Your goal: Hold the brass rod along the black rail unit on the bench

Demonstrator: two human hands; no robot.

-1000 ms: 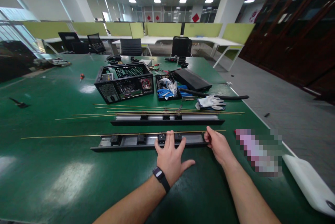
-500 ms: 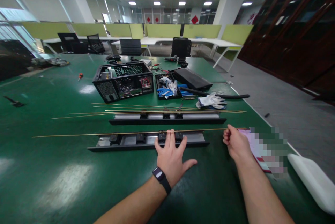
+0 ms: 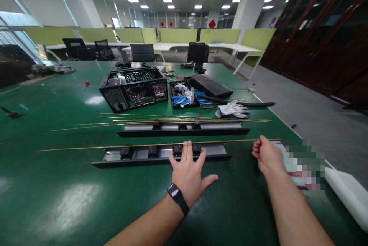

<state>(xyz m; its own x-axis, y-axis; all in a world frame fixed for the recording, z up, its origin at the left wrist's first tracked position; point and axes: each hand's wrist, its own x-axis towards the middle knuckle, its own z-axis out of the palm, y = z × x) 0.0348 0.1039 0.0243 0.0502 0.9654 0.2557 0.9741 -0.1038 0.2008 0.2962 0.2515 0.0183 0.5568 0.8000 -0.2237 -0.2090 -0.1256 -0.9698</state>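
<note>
My left hand (image 3: 188, 167) lies flat and open on the near black socket rail (image 3: 138, 154), fingers resting on its black socket modules. A long thin brass rod (image 3: 115, 146) runs along the rail's far edge. My right hand (image 3: 267, 154) is closed around the rod's right end, well past the rail's right end. A black watch sits on my left wrist.
A second rail (image 3: 184, 129) lies behind with several brass rods (image 3: 143, 120) beside it. Further back are an open computer case (image 3: 133, 89), a tray of parts (image 3: 184, 95), white gloves (image 3: 231, 110), a black hose and a white object (image 3: 346, 196) at the right table edge (image 3: 276, 113).
My right hand has moved right, away from the rail's end, drawing the brass rod to the right with it. My left hand has stayed flat on the rail.
</note>
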